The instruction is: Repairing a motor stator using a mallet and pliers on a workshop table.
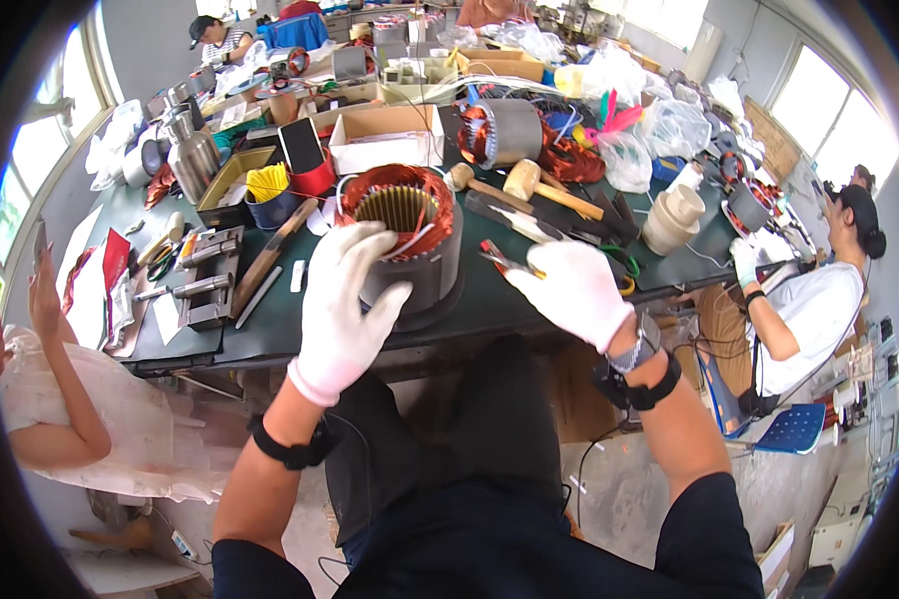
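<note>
A motor stator [425, 275] stands upright on the green table in front of me, with red-brown copper windings [395, 190] around its slotted bore. My left hand [342, 299], in a white glove, is at its near left side, fingers apart and holding nothing; whether the fingertips touch the windings I cannot tell. To the right of the stator, my gloved right hand [577, 293] is closed around a small red hand tool [492, 254], its exact kind unclear. The tool points left toward the stator, apart from it.
A second stator [509, 132] lies on its side behind, near wooden mallets [539, 188]. Left are a metal fixture [210, 275], a wooden stick [270, 260] and a phone [301, 146]. White cups [672, 220] stand right. People sit or stand at both sides, one in a white shirt [819, 314].
</note>
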Demonstrator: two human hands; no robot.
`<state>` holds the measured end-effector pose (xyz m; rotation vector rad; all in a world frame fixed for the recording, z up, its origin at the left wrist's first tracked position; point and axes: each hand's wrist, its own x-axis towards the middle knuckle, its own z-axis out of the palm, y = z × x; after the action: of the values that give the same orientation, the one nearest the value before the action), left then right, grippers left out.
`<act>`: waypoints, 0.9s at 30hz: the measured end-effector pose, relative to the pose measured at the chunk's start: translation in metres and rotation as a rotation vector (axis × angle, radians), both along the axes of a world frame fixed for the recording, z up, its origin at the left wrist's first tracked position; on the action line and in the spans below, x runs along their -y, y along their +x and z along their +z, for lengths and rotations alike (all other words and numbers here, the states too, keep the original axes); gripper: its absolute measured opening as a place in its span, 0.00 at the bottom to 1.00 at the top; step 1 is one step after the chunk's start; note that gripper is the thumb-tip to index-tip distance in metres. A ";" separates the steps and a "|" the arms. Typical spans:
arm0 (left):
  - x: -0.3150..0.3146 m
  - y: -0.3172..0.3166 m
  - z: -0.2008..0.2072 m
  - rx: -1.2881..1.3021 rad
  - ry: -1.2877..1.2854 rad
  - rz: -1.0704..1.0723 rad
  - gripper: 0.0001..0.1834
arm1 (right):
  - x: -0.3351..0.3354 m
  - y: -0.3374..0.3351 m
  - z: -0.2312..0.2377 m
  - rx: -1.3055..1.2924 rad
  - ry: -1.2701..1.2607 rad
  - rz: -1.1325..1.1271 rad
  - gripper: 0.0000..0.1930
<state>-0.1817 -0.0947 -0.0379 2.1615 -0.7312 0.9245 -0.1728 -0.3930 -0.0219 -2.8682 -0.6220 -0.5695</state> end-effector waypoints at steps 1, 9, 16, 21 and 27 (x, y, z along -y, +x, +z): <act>-0.009 -0.006 -0.007 -0.019 -0.062 0.012 0.26 | 0.003 0.000 -0.010 -0.050 0.003 -0.048 0.18; -0.071 0.076 -0.015 -0.654 -0.622 -0.268 0.43 | 0.001 0.072 -0.096 0.066 0.029 -0.151 0.13; -0.025 0.165 0.079 -0.658 0.340 -0.413 0.42 | 0.002 0.078 -0.134 0.186 0.266 -0.170 0.12; 0.043 0.192 0.105 -0.811 0.702 -0.742 0.24 | 0.003 0.076 -0.134 0.173 0.331 -0.190 0.11; 0.019 0.219 0.118 -0.955 -0.001 -0.601 0.30 | 0.004 0.076 -0.129 0.168 0.349 -0.180 0.09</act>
<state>0.0376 -0.1135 0.0800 1.8777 -0.7734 -0.4102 -0.0966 -0.3970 -0.1506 -2.5769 -0.2533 -0.8580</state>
